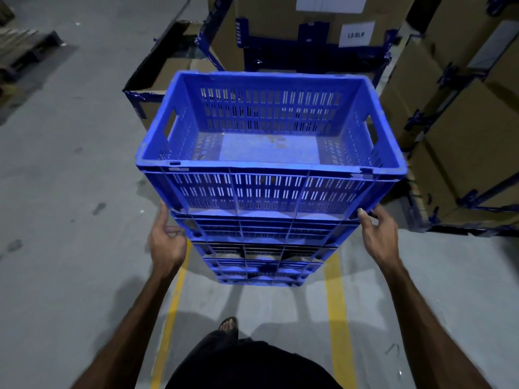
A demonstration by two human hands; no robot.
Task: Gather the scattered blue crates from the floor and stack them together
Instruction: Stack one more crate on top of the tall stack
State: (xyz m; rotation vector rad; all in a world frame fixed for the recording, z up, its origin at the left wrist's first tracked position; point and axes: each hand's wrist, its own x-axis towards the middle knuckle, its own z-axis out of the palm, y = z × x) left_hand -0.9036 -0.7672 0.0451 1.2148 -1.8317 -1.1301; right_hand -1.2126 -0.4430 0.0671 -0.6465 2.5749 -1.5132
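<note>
Left hand [167, 240] and right hand [379, 231] flank crate stack [261, 237]; grip seemingly loose, fingers curled, barely touching. Risk: top crate [269, 153] above grip shifts, stack topples.

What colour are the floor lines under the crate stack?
Yellow: two painted floor lines run toward the person under the blue crate stack, clearest in the head view.

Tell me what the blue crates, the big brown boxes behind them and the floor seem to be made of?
Blue crates: seemingly moulded rigid plastic, slightly glossy, with slotted walls, ribs and cut-out handles.
Brown boxes: apparently matte corrugated cardboard, with folded flaps, paper labels and blue tape or strapping.
Floor: probably bare concrete, dull grey and scuffed, with painted yellow lines.
</note>
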